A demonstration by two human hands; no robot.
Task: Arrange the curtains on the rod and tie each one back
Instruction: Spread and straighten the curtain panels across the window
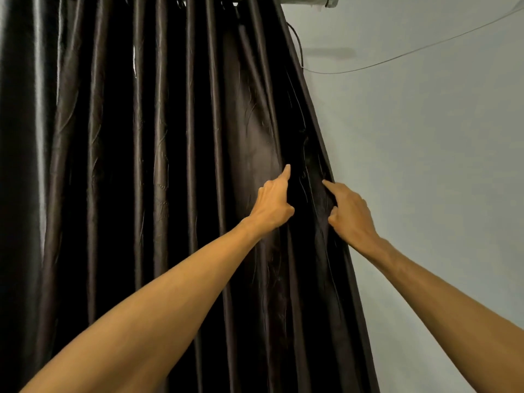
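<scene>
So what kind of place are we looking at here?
Indoors, probably a room in a home, by a window or doorway, though the opening itself is hidden. A dark pleated curtain hangs from a metal rod against a plain painted wall, with a loose wire strung across it.

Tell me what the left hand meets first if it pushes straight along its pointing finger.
The curtain: the left hand points a finger right at a fold, likely touching it; depth is unclear.
</scene>
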